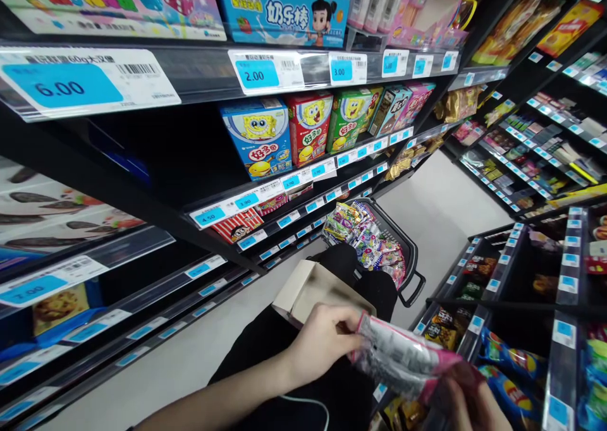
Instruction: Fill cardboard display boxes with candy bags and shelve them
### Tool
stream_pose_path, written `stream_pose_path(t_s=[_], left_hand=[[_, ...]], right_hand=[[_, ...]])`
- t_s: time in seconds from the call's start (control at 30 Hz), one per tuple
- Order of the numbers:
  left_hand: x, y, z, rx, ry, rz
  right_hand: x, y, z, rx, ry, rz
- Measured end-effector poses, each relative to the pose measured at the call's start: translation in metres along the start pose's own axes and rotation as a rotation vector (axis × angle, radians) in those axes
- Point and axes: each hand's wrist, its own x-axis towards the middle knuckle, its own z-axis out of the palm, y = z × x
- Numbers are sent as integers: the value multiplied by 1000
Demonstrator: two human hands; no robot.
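Between my two hands, over my lap, stretches a shiny pink and silver snack packet (pixel 403 349) with blurred print. My left hand (pixel 322 342) pinches its left end between thumb and fingers. At the packet's right end is my right hand (pixel 474 406), closed on it, partly cut off by the bottom edge and smeared by motion. An opened cardboard box (pixel 303 292) rests on my legs just behind my left hand; what is inside it is hidden. Beyond my knees, a dark shopping basket (pixel 410 238) on the floor holds several colourful snack packets (pixel 367 235).
To the left, black shelves with price tags carry SpongeBob snack boxes (pixel 260 134) and a blue candy box (pixel 284 11). Close on the right is a lower shelf with chip bags (pixel 512 390). Grey floor (pixel 436 191) runs between the shelves.
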Motion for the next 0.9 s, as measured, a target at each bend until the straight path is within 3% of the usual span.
stream_pose_path(t_s=[0.03, 0.1, 0.17, 0.23, 0.3, 0.33, 0.43, 0.53, 0.63, 0.77, 0.9], left_hand=[[2, -3, 1, 6, -6, -34], [3, -8, -2, 166, 41, 42], [1, -10, -17, 409, 182, 209], [-2, -9, -40, 609, 344, 280], [-4, -10, -64, 759, 457, 140], [-4, -11, -75, 788, 451, 20], [-4, -19, -93, 690, 229, -286], [-5, -32, -92, 596, 182, -367], [-5, -44, -86, 584, 237, -382], [0, -50, -89, 539, 278, -376], [9, -43, -101, 408, 291, -279]], right_hand=[[3, 3, 6, -25, -9, 97], [17, 12, 18, -70, -53, 250], [40, 25, 28, -148, -72, 411], [71, 43, 40, -236, -52, 552], [106, 65, 58, -266, -37, 608], [123, 77, 70, -262, -37, 626], [165, 111, 111, -211, -80, 716], [180, 125, 148, -109, -187, 788], [157, 112, 169, 80, -363, 718], [87, 76, 169, 384, -630, 526], [24, 57, 157, 481, -569, 507]])
